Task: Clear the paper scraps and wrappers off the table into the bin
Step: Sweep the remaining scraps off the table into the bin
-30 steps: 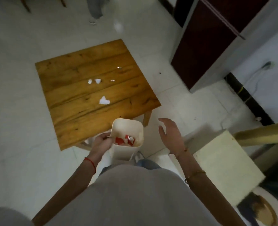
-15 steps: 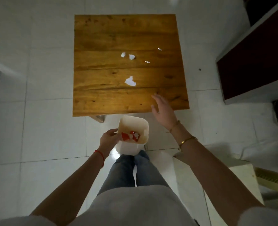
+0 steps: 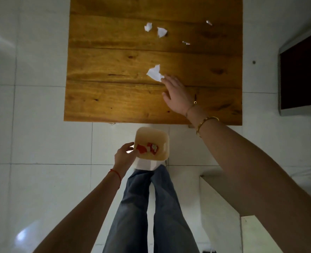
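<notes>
A low wooden table (image 3: 114, 99) stands on the white tiled floor. On it lie a larger white paper scrap (image 3: 154, 73), two smaller white scraps (image 3: 148, 27) (image 3: 161, 31) farther back, and two tiny clear wrapper bits (image 3: 186, 42) (image 3: 209, 23). My right hand (image 3: 176, 93) reaches over the table, fingers spread, fingertips touching the larger scrap's near edge. My left hand (image 3: 125, 156) grips the rim of a cream bin (image 3: 162, 137) held in front of the table's near edge. Red and white wrappers (image 3: 147, 148) lie inside the bin.
A dark red cabinet (image 3: 302, 73) with a grey frame stands at the right. A pale box-like surface (image 3: 224, 198) sits low at the right beside my legs. White floor tiles surround the table.
The view has swung square onto the table and closer. My right hand has moved forward from the table's near edge to the larger scrap. My left hand keeps holding the bin.
</notes>
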